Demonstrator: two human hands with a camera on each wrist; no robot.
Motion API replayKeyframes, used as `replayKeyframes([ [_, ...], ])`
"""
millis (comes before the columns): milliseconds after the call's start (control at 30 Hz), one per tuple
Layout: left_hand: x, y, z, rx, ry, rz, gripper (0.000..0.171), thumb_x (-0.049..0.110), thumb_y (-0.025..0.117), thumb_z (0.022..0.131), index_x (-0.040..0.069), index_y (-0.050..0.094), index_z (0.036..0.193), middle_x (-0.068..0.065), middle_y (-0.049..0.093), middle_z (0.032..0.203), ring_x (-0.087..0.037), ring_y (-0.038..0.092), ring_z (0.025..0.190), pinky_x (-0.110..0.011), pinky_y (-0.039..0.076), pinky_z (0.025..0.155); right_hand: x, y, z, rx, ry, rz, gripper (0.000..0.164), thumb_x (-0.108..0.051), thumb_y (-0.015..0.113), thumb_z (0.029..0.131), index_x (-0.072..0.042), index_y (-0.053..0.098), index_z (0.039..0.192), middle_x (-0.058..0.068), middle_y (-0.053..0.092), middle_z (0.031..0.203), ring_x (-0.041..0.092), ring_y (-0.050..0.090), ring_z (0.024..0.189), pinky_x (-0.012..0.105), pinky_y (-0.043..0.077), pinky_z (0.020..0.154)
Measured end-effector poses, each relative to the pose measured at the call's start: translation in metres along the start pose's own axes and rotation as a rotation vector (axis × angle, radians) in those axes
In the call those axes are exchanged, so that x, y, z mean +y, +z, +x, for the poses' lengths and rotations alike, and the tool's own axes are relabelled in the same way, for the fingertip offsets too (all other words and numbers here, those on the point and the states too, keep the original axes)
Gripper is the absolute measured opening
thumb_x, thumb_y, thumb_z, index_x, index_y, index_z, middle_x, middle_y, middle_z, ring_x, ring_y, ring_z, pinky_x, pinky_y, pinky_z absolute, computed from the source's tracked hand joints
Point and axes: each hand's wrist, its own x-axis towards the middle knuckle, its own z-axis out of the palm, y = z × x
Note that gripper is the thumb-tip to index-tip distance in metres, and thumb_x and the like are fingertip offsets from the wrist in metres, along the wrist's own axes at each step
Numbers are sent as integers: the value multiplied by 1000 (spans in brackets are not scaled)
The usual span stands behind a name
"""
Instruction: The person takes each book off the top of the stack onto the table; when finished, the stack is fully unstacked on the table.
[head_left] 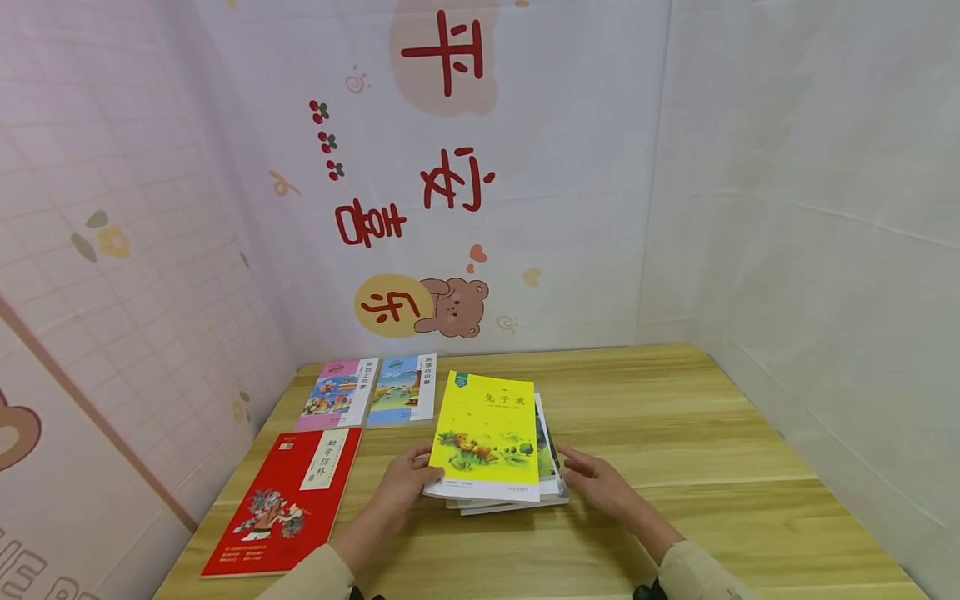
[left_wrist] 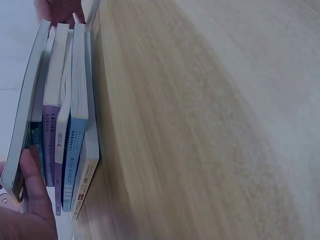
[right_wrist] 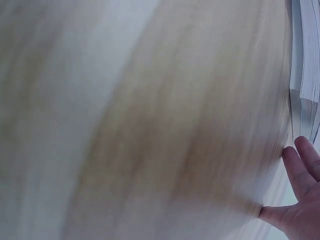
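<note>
A yellow picture-covered book [head_left: 486,433] lies on top of a small pile of books [head_left: 551,483], set askew over them. My left hand [head_left: 408,482] pinches its left edge near the front corner, thumb on the cover. In the left wrist view that top book [left_wrist: 26,107] tilts away from the others, whose purple and blue spines [left_wrist: 75,145] show below it. At the pile's right side is my right hand [head_left: 596,482], fingers spread and fairly straight beside the lower books. The right wrist view has its fingertips close to the page edges [right_wrist: 305,55].
On the left of the wooden table [head_left: 637,417] lies a red book [head_left: 288,500]. Behind it are a pink-and-white book [head_left: 337,394] and a blue-and-white book [head_left: 402,390], side by side. A printed cloth wall [head_left: 570,250] stands along the table's back edge.
</note>
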Motion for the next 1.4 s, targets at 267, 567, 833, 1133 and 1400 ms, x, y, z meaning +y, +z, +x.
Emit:
replayKeyframes([
  [267,-2,-4,-4,-9,36,-47,53,6,62,95,-6,40,141,-22,60,131,-24,67,93,-35,58,75,1,4,-1,-51,-32,2,49,-31,62,99,-14,54,144,23,54,139,42,49,129,59,38,105],
  [567,-7,-12,-5,22,45,-107,56,9,64,94,-5,41,143,-24,55,138,-22,65,99,-31,55,79,3,6,-1,-65,-54,-16,52,-30,66,97,-12,54,144,23,51,142,44,46,132,58,37,107],
  [833,-12,-22,-5,32,10,-253,55,5,61,94,-2,39,144,-23,51,141,-22,65,101,-30,56,83,1,6,0,-56,-31,-28,51,-28,67,96,-14,55,143,21,53,142,43,46,132,59,37,106],
  [1133,-9,-33,-9,60,-15,-306,56,5,62,94,2,39,145,-22,50,143,-25,65,102,-32,56,86,0,4,-1,-77,-37,-28,52,-28,67,96,-12,54,144,23,51,142,44,44,132,61,36,106],
  [1400,-3,-51,-15,104,-10,-337,53,3,60,94,2,40,143,-20,50,144,-21,67,98,-29,57,80,-1,2,-1,-105,-118,-35,54,-24,66,96,-5,51,144,28,51,141,47,45,130,63,36,104],
])
